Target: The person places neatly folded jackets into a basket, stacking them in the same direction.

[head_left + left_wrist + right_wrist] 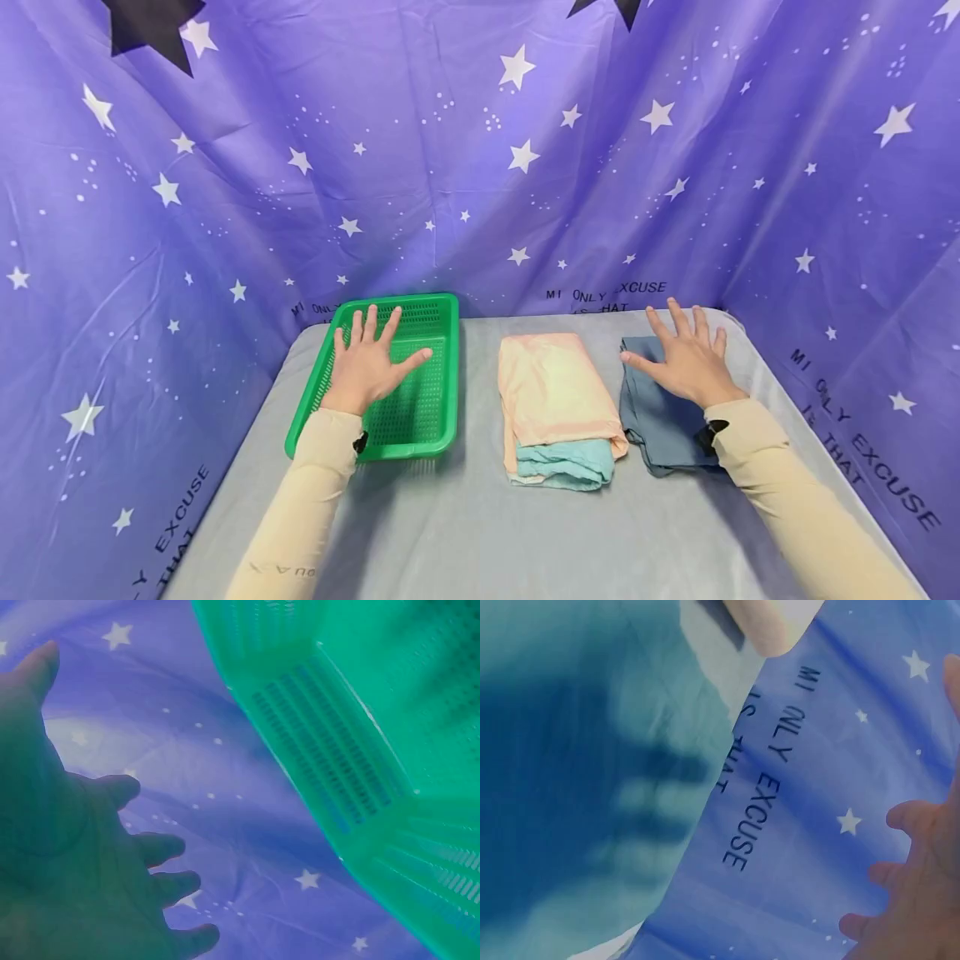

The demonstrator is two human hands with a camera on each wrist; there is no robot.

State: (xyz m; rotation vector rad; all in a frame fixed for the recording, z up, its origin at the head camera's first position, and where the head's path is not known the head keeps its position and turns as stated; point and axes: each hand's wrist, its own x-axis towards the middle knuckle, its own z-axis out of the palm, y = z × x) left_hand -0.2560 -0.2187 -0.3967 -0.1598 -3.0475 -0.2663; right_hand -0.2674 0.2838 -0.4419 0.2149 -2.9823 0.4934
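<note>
Left palm (79,851), probably, wrist view only

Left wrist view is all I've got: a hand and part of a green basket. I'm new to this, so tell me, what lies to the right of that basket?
Observer: In the head view, a folded peach cloth lies there.
Visitor: Is it on its own?
Observer: No, a teal cloth peeks out at its near end.
Visitor: Anything going on further right?
Observer: The right hand hovers above a slate-blue cloth.
</note>
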